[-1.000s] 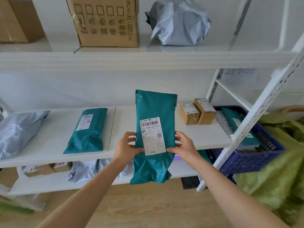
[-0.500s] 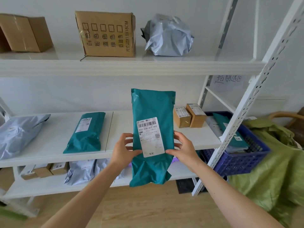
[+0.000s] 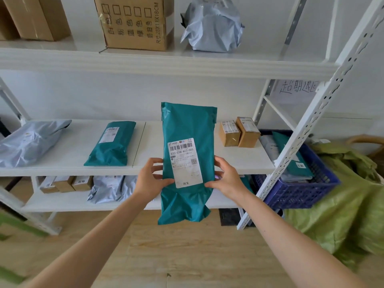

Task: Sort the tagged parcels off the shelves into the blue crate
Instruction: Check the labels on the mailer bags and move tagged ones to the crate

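While both hands pinch its sides, the crinkly green bag (image 3: 188, 163) stands upright. The left hand (image 3: 150, 179) and right hand (image 3: 225, 177) flank its smooth white label (image 3: 184, 162). Right of the bag sits the blue crate (image 3: 299, 190), a plastic grid.

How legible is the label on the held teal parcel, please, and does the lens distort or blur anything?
Head view: the label on the teal parcel is sharp, its large code readable, the fine print too small; the top shelf edge bows slightly from the wide lens; the lower-left corner smears; light is soft and even.
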`<state>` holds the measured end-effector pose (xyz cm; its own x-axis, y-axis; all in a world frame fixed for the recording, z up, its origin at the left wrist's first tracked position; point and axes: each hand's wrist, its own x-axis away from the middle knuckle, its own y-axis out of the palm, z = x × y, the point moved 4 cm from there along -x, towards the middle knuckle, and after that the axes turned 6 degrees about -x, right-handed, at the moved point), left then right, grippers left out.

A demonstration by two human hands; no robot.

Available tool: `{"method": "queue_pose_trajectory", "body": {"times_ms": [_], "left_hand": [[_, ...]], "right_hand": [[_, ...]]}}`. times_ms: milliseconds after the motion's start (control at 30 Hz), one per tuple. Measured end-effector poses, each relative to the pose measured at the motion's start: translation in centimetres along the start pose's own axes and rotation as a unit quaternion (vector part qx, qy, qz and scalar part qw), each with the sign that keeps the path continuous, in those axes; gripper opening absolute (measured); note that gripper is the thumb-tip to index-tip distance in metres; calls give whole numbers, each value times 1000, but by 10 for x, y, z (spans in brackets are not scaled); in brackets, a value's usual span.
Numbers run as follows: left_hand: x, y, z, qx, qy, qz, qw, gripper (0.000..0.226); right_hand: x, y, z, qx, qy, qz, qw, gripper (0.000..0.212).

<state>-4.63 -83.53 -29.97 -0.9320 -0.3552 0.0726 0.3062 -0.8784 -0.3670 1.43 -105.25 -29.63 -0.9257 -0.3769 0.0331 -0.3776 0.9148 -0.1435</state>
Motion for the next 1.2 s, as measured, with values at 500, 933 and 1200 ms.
{"method": "queue_pose_trajectory", "body": {"times_ms": [500,933,1200], "left_hand": [[-89,-47,-71,-19,-62,-46,997,55],[-257,-105,-138,-27,-131,-86,987,55],[-329,-103,-156,-54,-182,-99,977,59]], "right_hand": [[-84,71,42,15,71,3,997,83],[-242,154,76,-8,201,26,979,82],[-318,168,103,-62,280,83,954,80]]}}
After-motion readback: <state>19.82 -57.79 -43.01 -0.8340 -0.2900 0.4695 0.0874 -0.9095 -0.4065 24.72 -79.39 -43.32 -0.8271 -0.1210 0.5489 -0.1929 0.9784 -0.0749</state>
